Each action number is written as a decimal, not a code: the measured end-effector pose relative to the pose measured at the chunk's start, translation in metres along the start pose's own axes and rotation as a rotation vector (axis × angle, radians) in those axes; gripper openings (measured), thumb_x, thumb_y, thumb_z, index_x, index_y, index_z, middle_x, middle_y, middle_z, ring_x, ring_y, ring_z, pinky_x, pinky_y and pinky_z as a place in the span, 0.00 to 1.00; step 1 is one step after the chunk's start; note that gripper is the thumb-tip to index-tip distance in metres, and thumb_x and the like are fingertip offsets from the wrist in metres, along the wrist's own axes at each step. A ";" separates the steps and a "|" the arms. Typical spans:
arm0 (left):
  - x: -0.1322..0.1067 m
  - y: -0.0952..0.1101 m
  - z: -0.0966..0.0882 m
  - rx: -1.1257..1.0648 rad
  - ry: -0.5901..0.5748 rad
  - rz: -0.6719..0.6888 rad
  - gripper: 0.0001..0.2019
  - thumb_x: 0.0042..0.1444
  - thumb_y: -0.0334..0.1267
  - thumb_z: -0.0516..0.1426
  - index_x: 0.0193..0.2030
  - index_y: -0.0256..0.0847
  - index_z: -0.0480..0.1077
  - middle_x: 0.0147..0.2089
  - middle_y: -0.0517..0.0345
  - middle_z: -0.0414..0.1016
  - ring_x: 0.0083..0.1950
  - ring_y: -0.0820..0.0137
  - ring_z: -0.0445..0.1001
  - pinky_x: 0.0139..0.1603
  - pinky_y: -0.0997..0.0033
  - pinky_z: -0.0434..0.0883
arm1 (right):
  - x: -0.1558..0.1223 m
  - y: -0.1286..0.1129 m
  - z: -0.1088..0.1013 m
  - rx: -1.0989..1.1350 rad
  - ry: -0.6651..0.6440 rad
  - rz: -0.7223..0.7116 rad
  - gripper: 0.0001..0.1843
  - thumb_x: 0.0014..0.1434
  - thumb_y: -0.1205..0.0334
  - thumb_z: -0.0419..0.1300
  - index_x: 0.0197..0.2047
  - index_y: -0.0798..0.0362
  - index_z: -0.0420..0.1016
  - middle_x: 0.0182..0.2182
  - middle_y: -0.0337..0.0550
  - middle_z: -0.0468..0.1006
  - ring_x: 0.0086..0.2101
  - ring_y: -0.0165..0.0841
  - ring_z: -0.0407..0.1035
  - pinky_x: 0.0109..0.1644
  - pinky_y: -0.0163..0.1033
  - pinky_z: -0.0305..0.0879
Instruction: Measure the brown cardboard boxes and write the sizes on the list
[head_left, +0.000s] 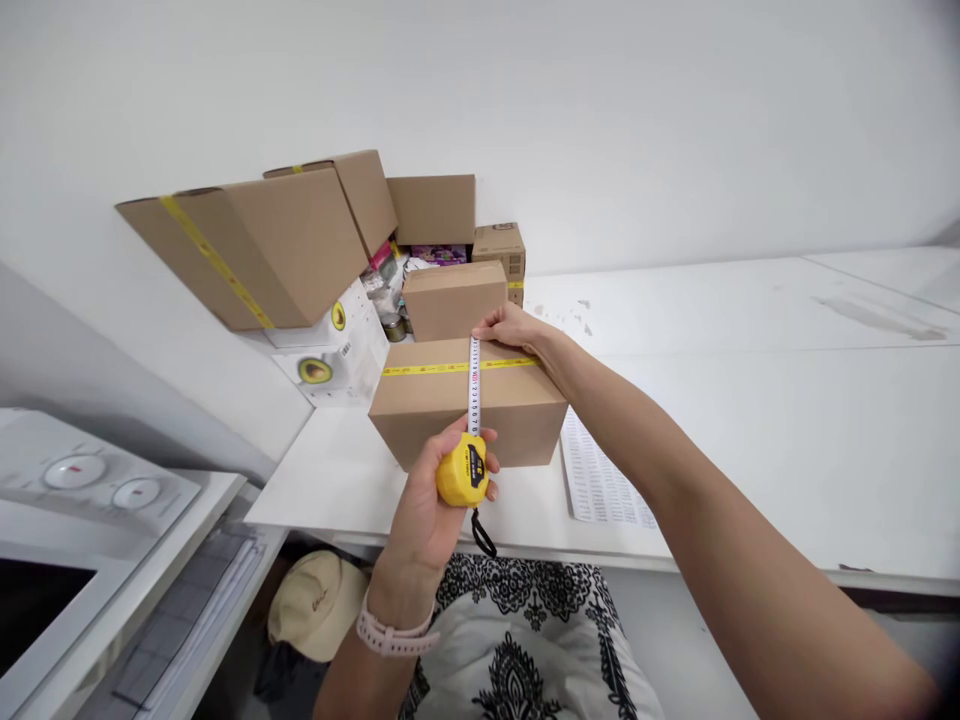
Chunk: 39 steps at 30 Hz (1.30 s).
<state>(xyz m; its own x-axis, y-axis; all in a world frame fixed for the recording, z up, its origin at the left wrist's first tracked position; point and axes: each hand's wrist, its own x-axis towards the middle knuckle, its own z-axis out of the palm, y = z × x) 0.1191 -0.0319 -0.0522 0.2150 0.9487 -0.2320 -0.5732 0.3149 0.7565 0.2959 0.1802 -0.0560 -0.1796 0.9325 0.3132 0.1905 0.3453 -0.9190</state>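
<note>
A closed cardboard box [427,392] with yellow printed tape along its top stands near the front edge of the white table. My left hand [429,500] is wrapped round a yellow tape measure [459,478] just in front of the box, its black wrist strap hanging down. From the case the white blade [474,385] runs away from me across the box's top, crossing the yellow tape. At the far top edge my right hand [504,325] pinches the end of the blade.
Behind stand a smaller carton [454,300], an open box [433,208] and an upright carton [501,245]. Large boxes [277,240] rest on avocado-printed white boxes [345,350] at left. Printed sheets [604,480] lie right. A white appliance [82,500] and a cap [319,603] are lower left.
</note>
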 end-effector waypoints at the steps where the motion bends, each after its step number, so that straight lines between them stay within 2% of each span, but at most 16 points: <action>1: 0.000 -0.001 0.000 0.002 -0.001 0.002 0.20 0.51 0.40 0.62 0.50 0.32 0.73 0.43 0.48 0.74 0.33 0.68 0.72 0.23 0.72 0.70 | -0.001 0.001 -0.001 0.003 0.002 0.003 0.11 0.56 0.67 0.70 0.27 0.55 0.72 0.20 0.35 0.71 0.29 0.29 0.63 0.36 0.36 0.61; 7: 0.000 -0.002 0.001 0.010 -0.011 0.010 0.21 0.50 0.40 0.63 0.49 0.31 0.73 0.44 0.48 0.74 0.33 0.68 0.71 0.23 0.72 0.70 | -0.002 0.006 -0.002 0.025 -0.027 0.012 0.08 0.59 0.66 0.67 0.30 0.56 0.74 0.25 0.37 0.75 0.31 0.26 0.64 0.36 0.34 0.60; 12: -0.001 -0.001 0.001 0.016 -0.006 0.004 0.20 0.50 0.40 0.63 0.49 0.32 0.73 0.43 0.48 0.74 0.33 0.68 0.71 0.23 0.72 0.70 | 0.004 0.005 0.000 0.014 0.023 0.020 0.10 0.60 0.66 0.67 0.29 0.56 0.72 0.24 0.37 0.74 0.32 0.27 0.65 0.38 0.34 0.61; 18: 0.004 -0.001 -0.002 0.039 -0.011 0.017 0.19 0.50 0.40 0.63 0.48 0.32 0.73 0.43 0.48 0.74 0.33 0.68 0.72 0.23 0.72 0.70 | -0.018 -0.005 -0.008 -0.040 -0.049 0.059 0.09 0.58 0.61 0.69 0.32 0.50 0.72 0.26 0.37 0.75 0.33 0.32 0.67 0.37 0.37 0.63; 20: 0.006 0.000 -0.005 0.059 -0.025 0.023 0.18 0.50 0.40 0.64 0.46 0.33 0.74 0.43 0.47 0.74 0.33 0.68 0.72 0.23 0.72 0.69 | -0.020 -0.011 -0.011 -0.035 -0.066 0.024 0.09 0.58 0.59 0.69 0.32 0.50 0.72 0.27 0.38 0.76 0.33 0.32 0.67 0.36 0.38 0.64; 23: 0.003 0.003 -0.011 0.121 -0.083 0.054 0.17 0.51 0.39 0.64 0.46 0.34 0.75 0.44 0.47 0.74 0.33 0.69 0.71 0.23 0.73 0.69 | -0.013 -0.028 -0.019 -0.046 -0.089 -0.008 0.12 0.54 0.62 0.71 0.29 0.51 0.70 0.26 0.38 0.73 0.33 0.32 0.66 0.37 0.39 0.65; 26: -0.007 0.001 -0.014 0.211 -0.180 0.110 0.18 0.53 0.39 0.64 0.50 0.36 0.76 0.45 0.47 0.74 0.34 0.68 0.71 0.23 0.74 0.69 | -0.018 -0.053 -0.040 0.008 -0.014 -0.074 0.11 0.56 0.63 0.70 0.30 0.54 0.70 0.28 0.38 0.71 0.34 0.30 0.66 0.41 0.39 0.67; 29: -0.018 -0.010 -0.017 0.313 -0.318 0.082 0.21 0.54 0.40 0.65 0.54 0.39 0.75 0.47 0.47 0.74 0.34 0.69 0.70 0.25 0.73 0.69 | -0.066 -0.074 -0.071 0.059 0.110 -0.137 0.10 0.59 0.63 0.68 0.35 0.56 0.71 0.32 0.39 0.71 0.38 0.30 0.68 0.43 0.40 0.68; 31: -0.022 -0.023 -0.019 0.379 -0.427 -0.019 0.21 0.54 0.41 0.65 0.55 0.41 0.74 0.43 0.49 0.75 0.32 0.71 0.69 0.27 0.73 0.68 | -0.118 -0.080 -0.087 0.050 0.213 -0.133 0.09 0.60 0.62 0.67 0.36 0.55 0.72 0.33 0.39 0.71 0.39 0.30 0.68 0.43 0.39 0.69; 33: -0.022 -0.040 -0.019 0.419 -0.517 -0.146 0.21 0.55 0.41 0.64 0.55 0.42 0.73 0.39 0.52 0.75 0.30 0.72 0.68 0.30 0.72 0.67 | -0.175 -0.075 -0.094 0.038 0.304 -0.093 0.09 0.59 0.60 0.68 0.35 0.53 0.72 0.32 0.39 0.71 0.35 0.29 0.68 0.41 0.39 0.69; 36: -0.014 -0.068 -0.011 0.429 -0.601 -0.297 0.22 0.55 0.43 0.63 0.56 0.41 0.72 0.37 0.54 0.74 0.29 0.73 0.67 0.32 0.71 0.65 | -0.243 -0.046 -0.084 0.093 0.326 0.034 0.09 0.58 0.58 0.69 0.35 0.50 0.73 0.30 0.39 0.73 0.32 0.30 0.67 0.36 0.40 0.69; 39: -0.002 -0.094 0.005 0.452 -0.637 -0.381 0.19 0.53 0.44 0.64 0.50 0.38 0.72 0.38 0.54 0.74 0.29 0.73 0.67 0.31 0.71 0.64 | -0.282 -0.012 -0.059 0.197 0.327 0.150 0.11 0.57 0.55 0.70 0.37 0.48 0.73 0.31 0.39 0.74 0.31 0.31 0.68 0.34 0.40 0.69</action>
<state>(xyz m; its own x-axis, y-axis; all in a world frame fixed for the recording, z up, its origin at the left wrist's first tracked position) 0.1766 -0.0631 -0.1197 0.8075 0.5411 -0.2349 -0.0319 0.4376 0.8986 0.4016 -0.0811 -0.1191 0.1584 0.9664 0.2026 -0.0033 0.2057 -0.9786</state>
